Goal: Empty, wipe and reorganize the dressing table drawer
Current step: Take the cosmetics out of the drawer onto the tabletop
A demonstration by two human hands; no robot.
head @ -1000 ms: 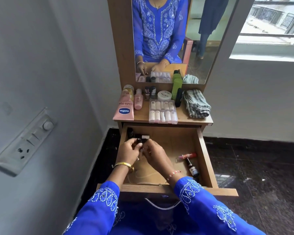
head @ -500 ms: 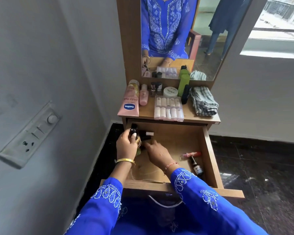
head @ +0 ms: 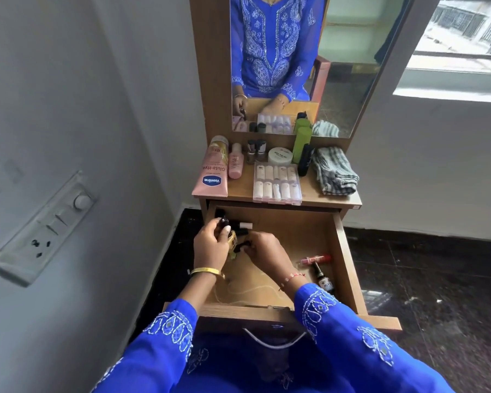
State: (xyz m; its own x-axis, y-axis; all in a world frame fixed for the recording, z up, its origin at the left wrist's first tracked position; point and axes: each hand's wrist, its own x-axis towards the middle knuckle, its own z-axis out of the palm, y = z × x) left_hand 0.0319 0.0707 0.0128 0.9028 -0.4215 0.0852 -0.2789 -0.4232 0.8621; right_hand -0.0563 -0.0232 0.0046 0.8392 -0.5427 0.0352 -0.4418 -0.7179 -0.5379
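Both hands [head: 210, 245] [head: 262, 251] grip small bottles [head: 232, 239] in drawer [head: 342, 251]; tube [head: 211, 168] reads "Vaseline".

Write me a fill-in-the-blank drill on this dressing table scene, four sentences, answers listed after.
1. The drawer stands ____.
2. The pink Vaseline tube lies on the tabletop's ____ side.
3. The folded striped cloth lies on the tabletop's ____ side.
4. The left hand grips a small bottle with a ____ cap.

Missing words: open; left; right; black
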